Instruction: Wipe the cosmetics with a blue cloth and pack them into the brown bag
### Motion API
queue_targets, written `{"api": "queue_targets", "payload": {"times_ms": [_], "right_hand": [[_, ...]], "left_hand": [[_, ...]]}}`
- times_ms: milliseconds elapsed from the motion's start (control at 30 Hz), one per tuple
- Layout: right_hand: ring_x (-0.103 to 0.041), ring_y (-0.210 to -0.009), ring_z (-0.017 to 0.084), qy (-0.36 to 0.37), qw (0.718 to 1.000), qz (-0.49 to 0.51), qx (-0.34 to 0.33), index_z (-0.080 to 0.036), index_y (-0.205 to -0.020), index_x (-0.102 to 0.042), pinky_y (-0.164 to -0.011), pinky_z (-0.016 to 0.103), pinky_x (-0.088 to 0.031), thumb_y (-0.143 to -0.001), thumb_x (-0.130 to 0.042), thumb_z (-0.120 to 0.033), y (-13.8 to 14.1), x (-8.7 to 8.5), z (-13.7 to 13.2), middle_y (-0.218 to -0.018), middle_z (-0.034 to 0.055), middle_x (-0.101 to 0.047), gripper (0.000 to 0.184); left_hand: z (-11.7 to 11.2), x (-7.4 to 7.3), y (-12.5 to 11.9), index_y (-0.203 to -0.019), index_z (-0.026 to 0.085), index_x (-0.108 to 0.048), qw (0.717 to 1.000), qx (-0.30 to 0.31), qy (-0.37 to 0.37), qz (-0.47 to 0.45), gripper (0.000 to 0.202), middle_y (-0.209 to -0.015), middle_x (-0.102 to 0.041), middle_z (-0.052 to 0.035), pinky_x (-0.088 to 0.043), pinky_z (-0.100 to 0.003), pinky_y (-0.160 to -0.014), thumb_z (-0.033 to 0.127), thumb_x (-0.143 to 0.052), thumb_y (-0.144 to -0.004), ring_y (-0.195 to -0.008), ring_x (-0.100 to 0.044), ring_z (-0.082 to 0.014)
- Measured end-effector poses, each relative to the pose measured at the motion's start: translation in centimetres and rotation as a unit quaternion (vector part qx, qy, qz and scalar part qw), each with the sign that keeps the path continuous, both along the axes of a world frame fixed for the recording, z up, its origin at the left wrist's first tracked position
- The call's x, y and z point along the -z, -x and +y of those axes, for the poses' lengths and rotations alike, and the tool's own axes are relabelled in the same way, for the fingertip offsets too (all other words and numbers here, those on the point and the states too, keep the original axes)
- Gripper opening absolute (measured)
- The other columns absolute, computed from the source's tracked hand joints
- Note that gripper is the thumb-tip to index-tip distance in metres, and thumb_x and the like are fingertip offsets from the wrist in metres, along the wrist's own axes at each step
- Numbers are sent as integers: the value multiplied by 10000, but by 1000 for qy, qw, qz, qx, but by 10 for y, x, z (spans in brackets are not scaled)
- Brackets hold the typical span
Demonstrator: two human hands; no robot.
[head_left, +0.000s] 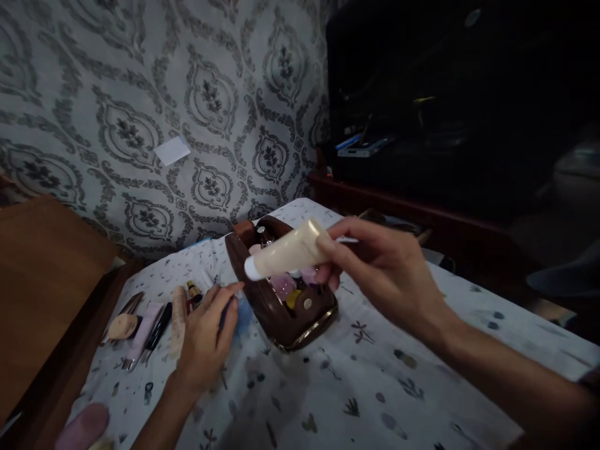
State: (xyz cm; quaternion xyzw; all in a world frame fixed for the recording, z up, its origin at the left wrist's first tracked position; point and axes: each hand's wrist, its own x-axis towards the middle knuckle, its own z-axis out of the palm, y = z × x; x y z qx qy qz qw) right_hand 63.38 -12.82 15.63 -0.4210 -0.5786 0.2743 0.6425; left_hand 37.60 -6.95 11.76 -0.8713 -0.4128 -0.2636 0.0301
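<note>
**Cream tube held up over open bag, right hand on it**

Cream tube [290, 253] is in the air over the brown bag [263, 306], tilted, white cap end lower and facing left. Right hand [387, 269] has it pinched at the end away from the cap, thumb and fingers closed on it.

Bag is unzipped, sitting toward the far edge of the printed cloth [290, 400]. Inside: a lilac item [282, 285], a yellow item [294, 299], more partly hidden.

Left hand [206, 334] is low over the cloth, fingers loosely bent, fingertips near the bag's left side. Blue shows by the thumb — blurred, cannot tell if it's gripped.

Toward the cloth's left edge, in a loose row: round beige compact [122, 326], lilac tube [146, 325], black tube [160, 325], beige tube [179, 312]. Pink item [84, 426] sits at the near-left corner — partly out of frame.
</note>
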Motion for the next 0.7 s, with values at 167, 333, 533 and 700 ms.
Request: {"api": "queue_targets", "payload": {"times_ms": [167,333,533,700], "right_hand": [[-656,-526,125,-18,999,-32,12,-179,-807,-604,-499,207,-532,-942,-625,-360,-24,-5,36,-601,-19,-631,227],[-617,-529,91,-31,991,-129,12,-170,-793,-567,-539,195,-474,-942,-520,-142,-19,4,76,-625,-42,-599,159],[-624,-639,119,9,960,-280,7,-145,-816,-565,-619,207,-420,-901,-455,-46,1,0,111,-623,-16,-617,171],[-654,-692,159,86,927,-365,-7,-103,-991,-627,-590,211,-390,-874,-494,-55,21,-1,129,-738,52,-698,184]], "left_hand": [[18,-8,-18,-1393,334,-556,977,29,-99,189,477,-1005,-611,-41,-448,-266,-650,197,-397,-965,-668,-576,-150],[14,-6,-10,-1313,266,-613,979,36,-99,176,383,-933,-637,-38,-463,-312,-739,215,-412,-992,-747,-599,-181],[9,7,-11,-1325,228,-592,988,23,-94,123,378,-858,-686,-26,-456,-394,-914,165,-435,-987,-735,-618,-184],[12,14,-10,-1347,219,-550,989,59,-103,86,383,-978,-752,-31,-324,-458,-1115,138,-442,-989,-748,-668,-157]]}}
